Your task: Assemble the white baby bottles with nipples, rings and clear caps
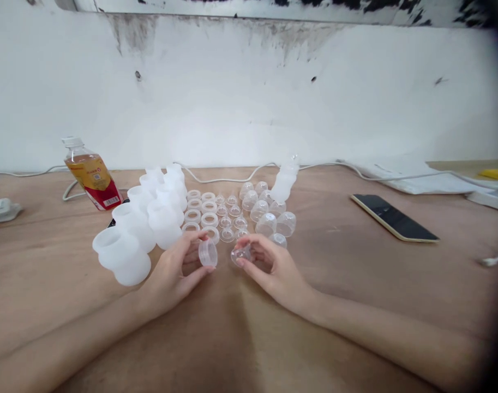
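Observation:
My left hand (pixel 181 262) pinches a translucent screw ring (pixel 208 254), tilted on its side with its threaded wall showing. Opposite it, my right hand (pixel 273 265) holds a clear bottle teat (pixel 239 254) between thumb and fingers; a small gap separates the two pieces. Behind my hands stand rows of similar rings (pixel 192 216) and clear teats (pixel 225 222). Frosted bottle bodies (pixel 124 254) form rows on the left, close to my left wrist. Clear dome caps (pixel 267 224) sit beyond my right hand, and an assembled-looking baby bottle (pixel 284 180) stands behind them.
A drink bottle (pixel 94 174) stands at the back left, near a white plug-like object (pixel 2 210). On the right lie a phone (pixel 394 217) and white plastic sheeting (pixel 416 174). A white cable (pixel 232 180) runs along the wall at the back of the wooden table (pixel 334 273).

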Demonstrator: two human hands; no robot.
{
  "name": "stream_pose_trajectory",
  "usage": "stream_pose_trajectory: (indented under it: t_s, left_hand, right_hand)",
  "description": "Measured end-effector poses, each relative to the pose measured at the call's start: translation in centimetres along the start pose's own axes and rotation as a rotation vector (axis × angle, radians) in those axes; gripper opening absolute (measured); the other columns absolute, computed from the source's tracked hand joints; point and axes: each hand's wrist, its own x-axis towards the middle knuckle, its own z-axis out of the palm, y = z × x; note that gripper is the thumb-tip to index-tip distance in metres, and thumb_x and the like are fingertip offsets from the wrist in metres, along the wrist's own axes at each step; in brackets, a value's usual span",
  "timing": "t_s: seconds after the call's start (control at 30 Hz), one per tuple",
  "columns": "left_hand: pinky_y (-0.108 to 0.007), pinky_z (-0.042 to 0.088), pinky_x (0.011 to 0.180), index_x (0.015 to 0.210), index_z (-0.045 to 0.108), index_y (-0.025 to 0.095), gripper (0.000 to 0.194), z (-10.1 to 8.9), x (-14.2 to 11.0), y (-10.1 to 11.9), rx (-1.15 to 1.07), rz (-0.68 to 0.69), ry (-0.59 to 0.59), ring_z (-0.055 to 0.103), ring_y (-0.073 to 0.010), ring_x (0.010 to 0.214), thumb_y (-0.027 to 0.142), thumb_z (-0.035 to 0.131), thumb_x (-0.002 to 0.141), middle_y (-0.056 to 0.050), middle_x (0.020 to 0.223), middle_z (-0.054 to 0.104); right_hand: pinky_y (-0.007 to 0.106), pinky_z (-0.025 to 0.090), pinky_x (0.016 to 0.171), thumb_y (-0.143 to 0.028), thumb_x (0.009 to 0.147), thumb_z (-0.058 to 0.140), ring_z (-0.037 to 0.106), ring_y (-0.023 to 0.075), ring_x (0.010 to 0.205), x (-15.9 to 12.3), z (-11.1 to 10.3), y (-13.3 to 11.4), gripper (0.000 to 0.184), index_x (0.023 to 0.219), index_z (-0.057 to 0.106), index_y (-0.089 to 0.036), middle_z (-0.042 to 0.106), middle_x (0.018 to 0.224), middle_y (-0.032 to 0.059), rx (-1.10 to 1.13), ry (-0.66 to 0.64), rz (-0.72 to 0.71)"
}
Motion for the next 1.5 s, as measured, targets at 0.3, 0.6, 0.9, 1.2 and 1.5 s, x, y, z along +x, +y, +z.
stream_pose_trajectory:
  t_s: [0.3,0.6,0.9,1.2,1.5]
  left_hand:
    - [-0.037,0.042,0.094,0.115,0.045,0.026,0.040,-0.4,0.4,-0.1,0.073,0.036,0.047,0.043,-0.0200,0.114,0.022,0.055,0.077,-0.004,0.120,0.048]
    - [-0.035,0.041,0.096,0.107,0.044,0.022,0.036,0.1,0.4,-0.3,-0.257,-0.072,0.040,0.048,-0.0171,0.112,0.015,0.056,0.074,-0.004,0.125,0.046]
    - [-0.036,0.044,0.094,0.107,0.044,0.020,0.034,0.1,0.5,0.2,-0.111,-0.053,0.019,0.051,-0.0177,0.108,0.019,0.056,0.074,-0.006,0.121,0.050]
    - [-0.034,0.046,0.091,0.105,0.046,0.020,0.034,0.5,0.7,0.2,-0.007,-0.019,0.009,0.056,-0.0170,0.100,0.023,0.058,0.074,-0.005,0.109,0.057]
    - [-0.037,0.047,0.087,0.108,0.045,0.020,0.033,0.3,0.4,0.3,0.119,0.053,-0.002,0.056,-0.0190,0.098,0.025,0.056,0.076,-0.006,0.107,0.057]
  right_hand:
    - [0.029,0.046,0.071,-0.025,0.076,0.055,0.056,0.0132,0.079,-0.2,-0.1,0.0,0.042,0.116,0.042,-0.021,0.058,0.090,0.0028,0.087,-0.029,-0.004]
    - [0.023,0.042,0.055,-0.036,0.072,0.061,0.051,0.0103,0.059,0.0,-0.2,-0.3,0.021,0.082,0.055,-0.020,0.058,0.069,-0.0013,0.023,-0.013,0.069]
    - [0.025,0.046,0.063,-0.027,0.072,0.061,0.051,0.0102,0.070,0.1,-0.1,0.0,0.017,0.088,0.059,-0.022,0.052,0.094,0.0026,-0.121,0.032,-0.142]
    - [0.030,0.046,0.079,-0.018,0.078,0.054,0.050,0.0151,0.089,1.2,0.4,-0.6,0.025,0.103,0.050,-0.016,0.051,0.093,0.0065,-0.394,0.066,-0.544]
    - [0.024,0.046,0.066,-0.020,0.079,0.054,0.051,0.0110,0.071,2.5,1.2,-1.0,0.007,0.081,0.048,-0.016,0.052,0.079,0.0026,-0.411,0.032,-0.564]
